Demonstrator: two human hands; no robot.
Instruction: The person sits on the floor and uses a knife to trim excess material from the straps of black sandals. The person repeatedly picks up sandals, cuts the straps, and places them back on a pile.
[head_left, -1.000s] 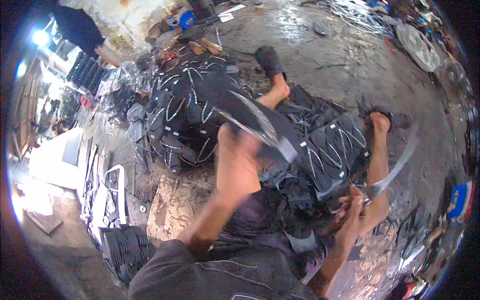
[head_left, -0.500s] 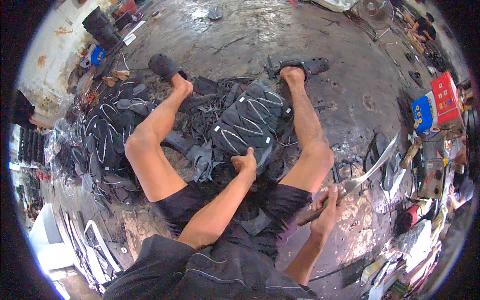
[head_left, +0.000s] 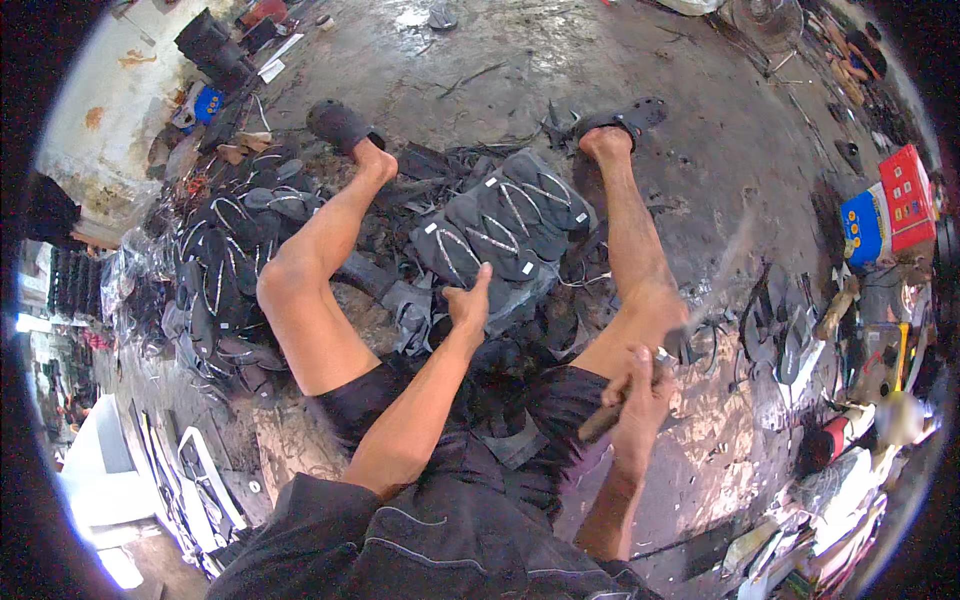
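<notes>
Between my knees lies a row of dark flip-flops (head_left: 500, 222) with light patterned straps and small white tags. My left hand (head_left: 468, 305) is at its near edge, thumb pointing up along the closest flip-flop and the other fingers curled under, partly hidden. By my right knee, my right hand (head_left: 643, 395) is wrapped round the wooden handle (head_left: 600, 424) of a long knife. The knife's blade (head_left: 728, 268) points up and away to the right, smeared by motion and apart from the flip-flops. Dark rubber offcuts (head_left: 408, 312) lie around and beneath the row.
A heap of similar flip-flops (head_left: 215, 250) spreads left of my left leg. To the right, more dark flip-flops (head_left: 780, 335) lie near a red box (head_left: 906, 197) and a blue box (head_left: 864, 226). A fan (head_left: 768, 20) stands far right, with another person partly visible beyond.
The knife in my right hand has swung to a steeper angle and blurs. My left hand has shifted slightly left and up along the near flip-flops. The view has turned a little.
</notes>
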